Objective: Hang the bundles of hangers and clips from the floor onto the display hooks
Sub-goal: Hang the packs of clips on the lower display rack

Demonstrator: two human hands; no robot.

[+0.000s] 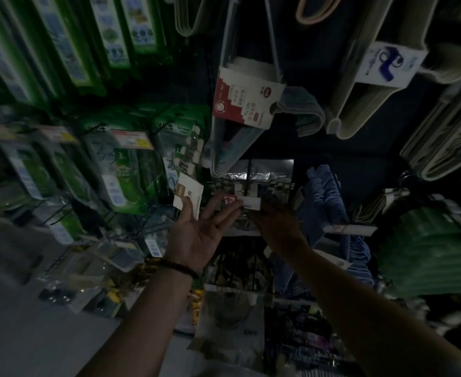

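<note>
A silvery bag of clips [262, 172] hangs on a thin black display hook [248, 170] at the centre of the dark rack. My right hand [275, 224] reaches up to the bag's lower edge, back of the hand towards me, fingers curled on it beside a white price label [251, 204]. To the left, my left hand [196, 235] is raised palm up with fingers spread. Its thumb touches a small white card [190, 193] and its fingertips touch the red end of the label. A beaded band circles the left wrist.
Hanger bundles hang above and to the right: one with a red and white sleeve [245, 102], beige ones [373, 85], blue ones [330, 197], green ones [428, 248]. Green packets [126, 172] fill the hooks at left. Grey floor [20, 308] lies at lower left.
</note>
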